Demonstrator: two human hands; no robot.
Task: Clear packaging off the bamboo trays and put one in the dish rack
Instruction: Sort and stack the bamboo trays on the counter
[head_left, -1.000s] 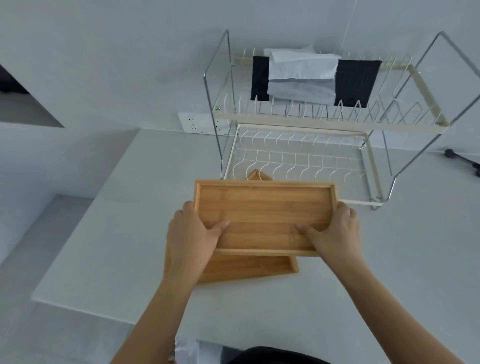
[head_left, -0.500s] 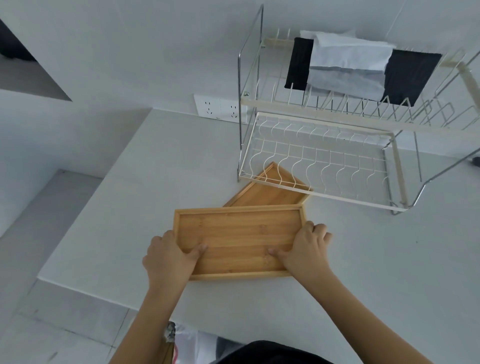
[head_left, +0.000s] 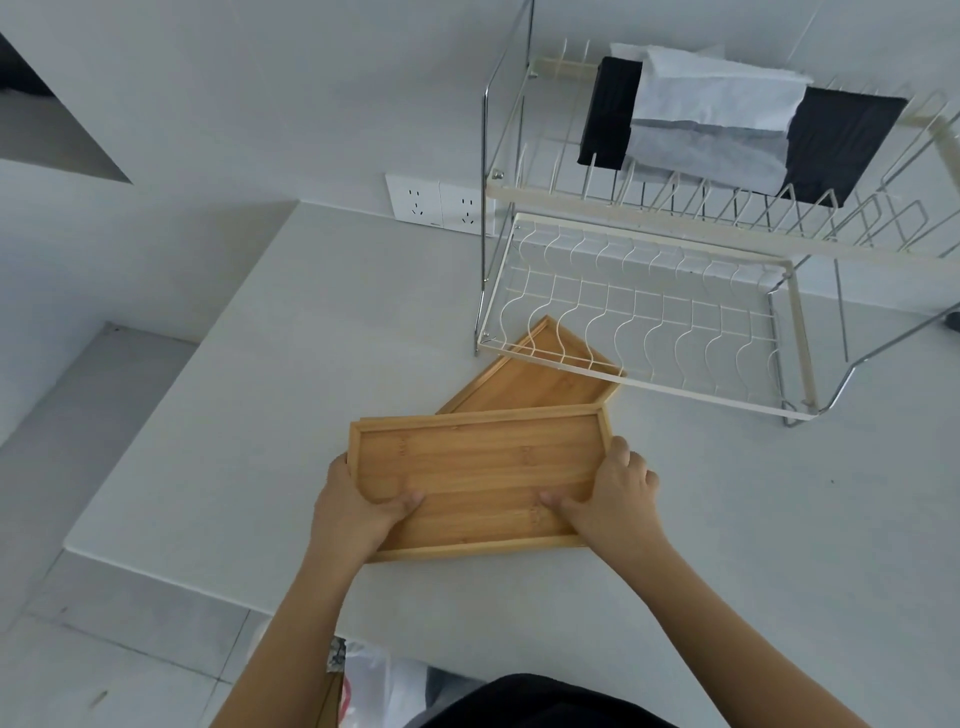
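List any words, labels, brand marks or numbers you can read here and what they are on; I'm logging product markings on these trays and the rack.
None can be read.
Held bamboo tray, gripped by the left hand and right hand: only small dark wood-grain marks, no lettering.
Second bamboo tray: no print visible.
Dish rack, its cloths and the wall socket: no label visible.
Plastic bag at the bottom edge: coloured print, too blurred to read.

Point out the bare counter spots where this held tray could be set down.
Counter is bare left of both trays, up to the wall sockets, and right of the right hand, in front of the dish rack. Crowded: the second tray lies partly under the rack's corner.
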